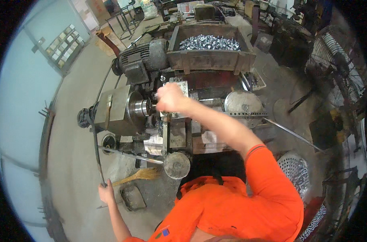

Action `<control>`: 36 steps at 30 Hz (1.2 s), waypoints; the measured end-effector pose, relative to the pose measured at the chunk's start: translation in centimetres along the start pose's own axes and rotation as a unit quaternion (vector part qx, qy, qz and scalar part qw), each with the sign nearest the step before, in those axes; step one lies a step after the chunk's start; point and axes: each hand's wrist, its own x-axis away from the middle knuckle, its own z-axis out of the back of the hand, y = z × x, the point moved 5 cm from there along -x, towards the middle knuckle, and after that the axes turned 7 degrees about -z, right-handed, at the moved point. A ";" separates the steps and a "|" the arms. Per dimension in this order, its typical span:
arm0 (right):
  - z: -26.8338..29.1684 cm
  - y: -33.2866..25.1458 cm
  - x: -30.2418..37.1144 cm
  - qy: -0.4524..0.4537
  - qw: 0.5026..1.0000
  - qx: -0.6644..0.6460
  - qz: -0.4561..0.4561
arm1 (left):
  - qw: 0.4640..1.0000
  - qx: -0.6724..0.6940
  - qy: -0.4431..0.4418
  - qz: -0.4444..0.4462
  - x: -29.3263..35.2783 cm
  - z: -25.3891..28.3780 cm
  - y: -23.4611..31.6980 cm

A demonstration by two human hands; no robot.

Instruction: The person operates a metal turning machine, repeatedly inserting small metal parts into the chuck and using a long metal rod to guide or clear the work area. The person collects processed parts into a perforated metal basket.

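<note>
My left hand (pixel 107 192) is closed round the lower end of a long dark lever (pixel 97 151), which rises along the left side of a small lathe (pixel 115 113). Across the machine reaches my right arm. My right hand (pixel 170 98) is closed beside the shiny metal chuck (pixel 142 108), over the tool slide. Motion smears its fingers, and whatever they hold is hidden. Below it, a flat upright bar (pixel 165 137) runs down to a round metal disc (pixel 177 165) near my body.
Behind the lathe sits an electric motor (pixel 145 58) beside a wooden box (pixel 211 62) of small metal parts. A perforated basket (pixel 288 162) holds more parts at right. A rod (pixel 294 135) juts rightward. A broom (pixel 141 175) and dustpan (pixel 133 197) lie below; a fan (pixel 332 64) stands far right.
</note>
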 end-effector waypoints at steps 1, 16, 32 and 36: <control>1.5 2.2 -0.2 0.072 0.997 -0.011 -0.035 | 1.000 0.000 -0.018 0.008 -0.3 0.5 0.6; 1.0 9.3 13.0 0.273 0.937 -0.212 0.055 | 0.896 0.278 0.020 -0.346 -1.4 2.5 16.4; -11.3 28.5 67.4 -0.054 0.695 0.066 -0.714 | 0.865 0.319 -0.152 -0.356 -0.5 -8.7 22.8; -14.0 27.9 68.1 -0.083 0.642 0.020 -0.762 | 0.863 0.294 -0.138 -0.387 -0.7 -8.4 22.9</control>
